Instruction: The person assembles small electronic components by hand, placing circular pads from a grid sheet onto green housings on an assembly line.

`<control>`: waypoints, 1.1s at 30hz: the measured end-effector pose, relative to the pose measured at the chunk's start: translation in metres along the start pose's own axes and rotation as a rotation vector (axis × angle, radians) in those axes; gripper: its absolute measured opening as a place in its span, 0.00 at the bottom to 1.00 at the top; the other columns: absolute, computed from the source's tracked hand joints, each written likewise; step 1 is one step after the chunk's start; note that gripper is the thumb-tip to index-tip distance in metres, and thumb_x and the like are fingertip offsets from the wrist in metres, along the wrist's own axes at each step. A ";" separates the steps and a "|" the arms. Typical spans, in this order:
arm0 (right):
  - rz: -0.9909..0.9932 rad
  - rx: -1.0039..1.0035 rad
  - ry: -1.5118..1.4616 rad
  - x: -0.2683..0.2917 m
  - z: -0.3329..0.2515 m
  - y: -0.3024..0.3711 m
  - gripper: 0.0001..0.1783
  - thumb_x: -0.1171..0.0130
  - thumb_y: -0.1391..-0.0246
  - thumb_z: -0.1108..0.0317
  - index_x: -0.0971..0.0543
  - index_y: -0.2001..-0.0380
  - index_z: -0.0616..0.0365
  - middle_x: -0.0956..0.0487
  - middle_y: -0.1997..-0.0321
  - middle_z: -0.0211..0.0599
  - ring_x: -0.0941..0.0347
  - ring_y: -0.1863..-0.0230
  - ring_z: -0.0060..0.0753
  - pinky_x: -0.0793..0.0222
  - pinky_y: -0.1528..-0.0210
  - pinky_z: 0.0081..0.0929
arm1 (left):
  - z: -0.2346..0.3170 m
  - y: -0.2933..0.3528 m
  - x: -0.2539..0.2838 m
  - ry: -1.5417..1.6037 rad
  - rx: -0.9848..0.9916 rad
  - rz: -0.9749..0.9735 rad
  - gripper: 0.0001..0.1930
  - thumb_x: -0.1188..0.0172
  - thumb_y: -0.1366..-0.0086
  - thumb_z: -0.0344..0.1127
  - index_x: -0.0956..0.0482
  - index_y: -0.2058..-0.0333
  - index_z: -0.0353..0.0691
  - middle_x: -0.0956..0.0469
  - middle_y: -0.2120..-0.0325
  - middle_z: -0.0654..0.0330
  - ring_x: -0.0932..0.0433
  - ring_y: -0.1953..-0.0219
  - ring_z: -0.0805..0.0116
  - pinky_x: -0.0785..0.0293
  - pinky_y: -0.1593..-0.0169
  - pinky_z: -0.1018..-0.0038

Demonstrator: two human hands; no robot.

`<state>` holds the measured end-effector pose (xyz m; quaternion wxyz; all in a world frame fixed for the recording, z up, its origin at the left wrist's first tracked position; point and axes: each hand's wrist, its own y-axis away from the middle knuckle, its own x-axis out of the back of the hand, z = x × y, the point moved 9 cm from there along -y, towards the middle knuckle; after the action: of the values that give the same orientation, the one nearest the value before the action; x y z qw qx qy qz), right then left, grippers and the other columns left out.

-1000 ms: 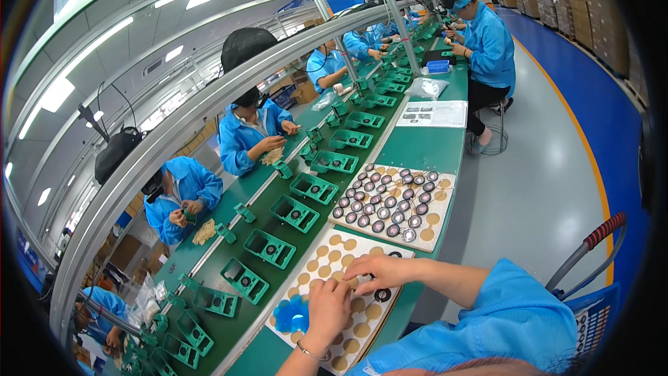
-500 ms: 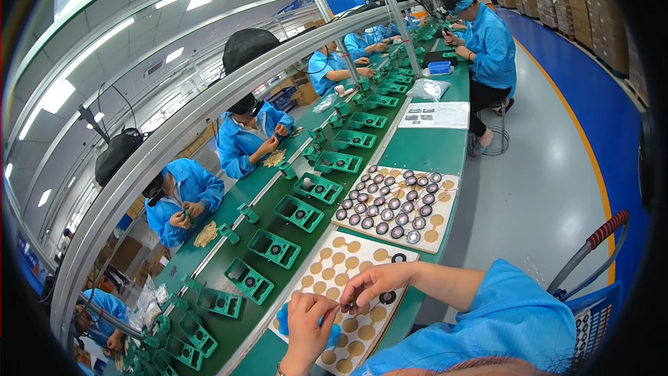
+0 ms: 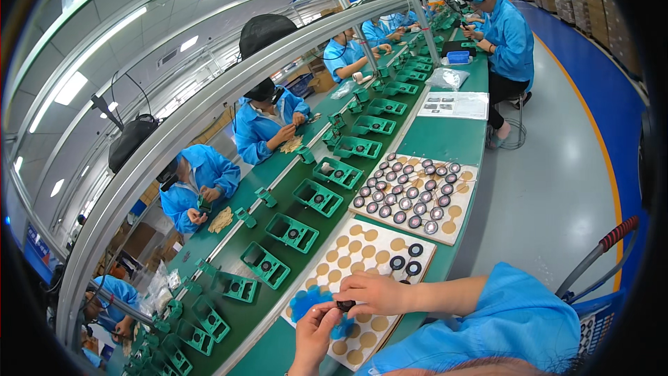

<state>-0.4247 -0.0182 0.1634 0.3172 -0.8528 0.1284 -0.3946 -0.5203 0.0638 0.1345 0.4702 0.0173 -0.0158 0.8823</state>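
My left hand (image 3: 314, 338) and my right hand (image 3: 372, 293) meet over the near end of a white tray (image 3: 362, 251) with round tan pockets. Both pinch one small dark round part (image 3: 346, 304) between their fingertips. A blue round pad (image 3: 307, 301) lies on the tray just under my left hand. Three dark ring-shaped parts (image 3: 409, 261) sit in pockets at the tray's far right corner, beyond my right hand.
A second tray (image 3: 456, 226) full of several dark round parts lies farther along the green bench. Green fixtures (image 3: 291, 232) ride the conveyor to my left. People in blue coats work across the line and ahead on my side. A red-handled cart (image 3: 612, 240) stands at my right.
Both hands have drawn back toward me along the tray. They now close together on the small dark part, where earlier the right hand reached farther out over the tray.
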 end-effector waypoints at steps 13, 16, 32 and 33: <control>-0.134 -0.022 0.084 -0.016 -0.016 0.001 0.26 0.36 0.55 0.65 0.29 0.50 0.51 0.31 0.54 0.36 0.27 0.63 0.33 0.29 0.60 0.27 | -0.018 0.009 0.015 0.093 0.075 0.042 0.08 0.43 0.39 0.29 0.23 0.63 0.30 0.21 0.69 0.58 0.24 0.68 0.74 0.27 0.62 0.81; -0.131 -0.018 0.108 -0.021 -0.017 0.002 0.27 0.36 0.56 0.67 0.29 0.49 0.51 0.32 0.54 0.37 0.27 0.64 0.33 0.28 0.61 0.26 | -0.022 0.010 0.017 0.066 0.080 0.043 0.09 0.43 0.39 0.30 0.23 0.63 0.30 0.21 0.70 0.58 0.25 0.69 0.75 0.27 0.62 0.81; -0.127 -0.001 0.073 -0.020 -0.027 0.000 0.23 0.39 0.54 0.67 0.29 0.52 0.53 0.31 0.56 0.39 0.28 0.62 0.41 0.29 0.62 0.33 | -0.034 0.015 0.016 0.111 0.177 0.005 0.09 0.43 0.38 0.33 0.22 0.64 0.33 0.21 0.71 0.61 0.26 0.70 0.77 0.30 0.65 0.82; -0.126 -0.011 0.077 -0.020 -0.026 0.000 0.23 0.39 0.54 0.67 0.29 0.52 0.53 0.31 0.56 0.39 0.28 0.62 0.41 0.29 0.62 0.33 | -0.032 0.013 0.015 0.123 0.170 0.000 0.09 0.43 0.38 0.33 0.22 0.64 0.34 0.21 0.71 0.61 0.26 0.70 0.77 0.29 0.65 0.81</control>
<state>-0.4575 -0.0205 0.1649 0.2819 -0.8452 0.0889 -0.4454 -0.5400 0.0702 0.1026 0.4673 0.0028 0.0881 0.8797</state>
